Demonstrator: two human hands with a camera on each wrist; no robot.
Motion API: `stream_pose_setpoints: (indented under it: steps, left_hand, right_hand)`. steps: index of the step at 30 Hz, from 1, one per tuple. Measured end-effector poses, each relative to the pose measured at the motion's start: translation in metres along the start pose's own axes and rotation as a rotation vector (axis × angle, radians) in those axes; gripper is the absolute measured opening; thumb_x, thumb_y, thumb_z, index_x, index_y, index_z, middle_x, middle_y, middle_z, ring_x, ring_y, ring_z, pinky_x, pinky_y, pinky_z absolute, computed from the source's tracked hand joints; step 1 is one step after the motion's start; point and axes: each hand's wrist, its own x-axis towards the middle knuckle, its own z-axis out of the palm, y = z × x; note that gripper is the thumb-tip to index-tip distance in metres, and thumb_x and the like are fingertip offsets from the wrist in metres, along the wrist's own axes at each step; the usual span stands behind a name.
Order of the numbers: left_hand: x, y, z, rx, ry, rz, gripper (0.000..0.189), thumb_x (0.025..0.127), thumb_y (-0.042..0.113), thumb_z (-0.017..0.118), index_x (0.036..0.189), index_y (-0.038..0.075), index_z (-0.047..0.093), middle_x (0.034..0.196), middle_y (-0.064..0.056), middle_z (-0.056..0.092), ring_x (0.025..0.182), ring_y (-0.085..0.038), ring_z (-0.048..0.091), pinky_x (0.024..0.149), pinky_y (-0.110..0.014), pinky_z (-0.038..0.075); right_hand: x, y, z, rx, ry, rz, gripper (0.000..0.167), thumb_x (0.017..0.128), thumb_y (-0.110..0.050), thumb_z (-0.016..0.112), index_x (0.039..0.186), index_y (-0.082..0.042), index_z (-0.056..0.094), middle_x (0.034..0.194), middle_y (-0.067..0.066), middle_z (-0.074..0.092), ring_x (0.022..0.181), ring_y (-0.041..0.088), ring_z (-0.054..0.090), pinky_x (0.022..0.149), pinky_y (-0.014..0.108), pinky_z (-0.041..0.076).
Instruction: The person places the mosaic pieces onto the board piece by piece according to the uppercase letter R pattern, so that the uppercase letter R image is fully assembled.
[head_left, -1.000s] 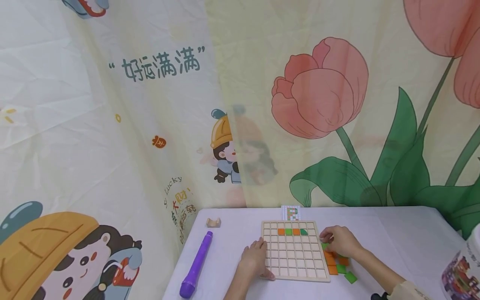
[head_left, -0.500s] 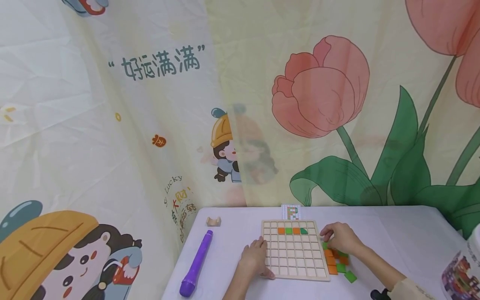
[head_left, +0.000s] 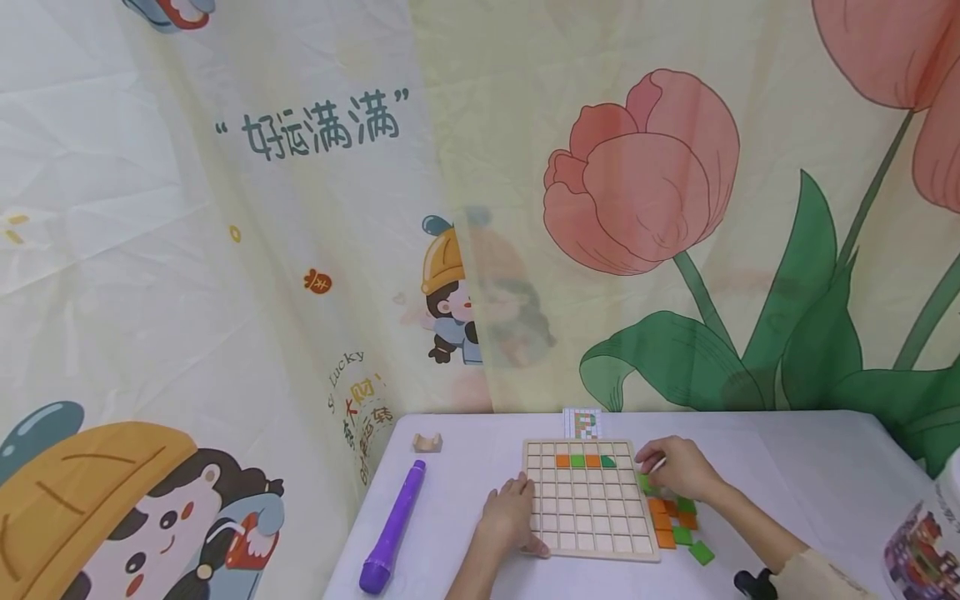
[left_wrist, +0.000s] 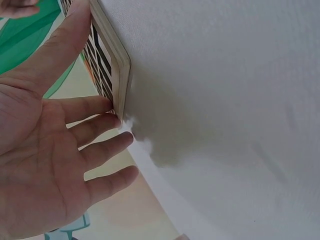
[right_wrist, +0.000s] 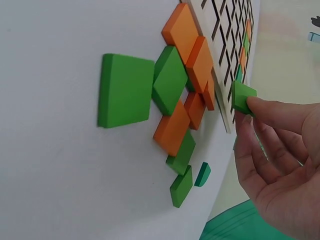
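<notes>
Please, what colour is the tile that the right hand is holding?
Green. The tile in the right hand shows best in the right wrist view.

From well back, the head view faces forward and down, sharing the board [head_left: 588,504] with both tilted wrist close-ups.

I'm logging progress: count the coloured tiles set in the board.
4, side by side in one row near the far edge of the board: left to right, orange tile, green tile, second orange tile, dark green tile.
</notes>
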Motion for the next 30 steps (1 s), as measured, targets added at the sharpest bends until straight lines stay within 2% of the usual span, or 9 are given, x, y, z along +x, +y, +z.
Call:
stream_pose_setpoints:
  steps: [4, 17, 22, 30]
  left_hand:
    - [0.000, 0.000, 0.000, -0.006, 0.003, 0.003, 0.117, 0.055, 0.051, 0.095, 0.151, 0.002, 0.051, 0.160, -0.016, 0.047, 0.147, -0.034, 0.044, 0.118, -0.057, 0.040]
    - [-0.001, -0.001, 0.002, 0.039, -0.026, 0.005, 0.115, 0.060, 0.054, 0.094, 0.153, 0.003, 0.049, 0.161, -0.015, 0.045, 0.151, -0.032, 0.040, 0.121, -0.054, 0.037]
    - [0.000, -0.002, 0.001, 0.043, -0.011, 0.012, 0.116, 0.059, 0.053, 0.094, 0.153, 0.003, 0.049, 0.161, -0.015, 0.045, 0.151, -0.033, 0.039, 0.122, -0.054, 0.036]
    - [-0.001, -0.002, 0.003, 0.048, 0.009, 0.018, 0.117, 0.057, 0.055, 0.094, 0.152, 0.003, 0.051, 0.161, -0.015, 0.046, 0.151, -0.032, 0.039, 0.122, -0.055, 0.035]
  right_hand:
    - [0.005, -0.004, 0.003, 0.013, 0.003, -0.010, 0.024, 0.080, 0.010, 0.079, 0.101, -0.003, 0.077, 0.080, 0.000, 0.068, 0.077, 0.017, 0.060, 0.062, 0.026, 0.054]
    - [0.020, -0.012, 0.020, 0.105, 0.013, 0.056, 0.021, 0.083, 0.005, 0.079, 0.102, -0.003, 0.077, 0.084, 0.001, 0.071, 0.080, 0.017, 0.063, 0.065, 0.025, 0.056]
    - [0.026, -0.012, 0.027, 0.111, 0.025, 0.036, 0.020, 0.083, 0.005, 0.079, 0.101, -0.002, 0.076, 0.084, 0.001, 0.071, 0.079, 0.016, 0.064, 0.063, 0.025, 0.056]
    - [0.031, -0.010, 0.037, 0.141, 0.031, 0.051, 0.019, 0.083, 0.003, 0.080, 0.101, -0.003, 0.076, 0.085, 0.001, 0.069, 0.079, 0.017, 0.063, 0.062, 0.026, 0.056]
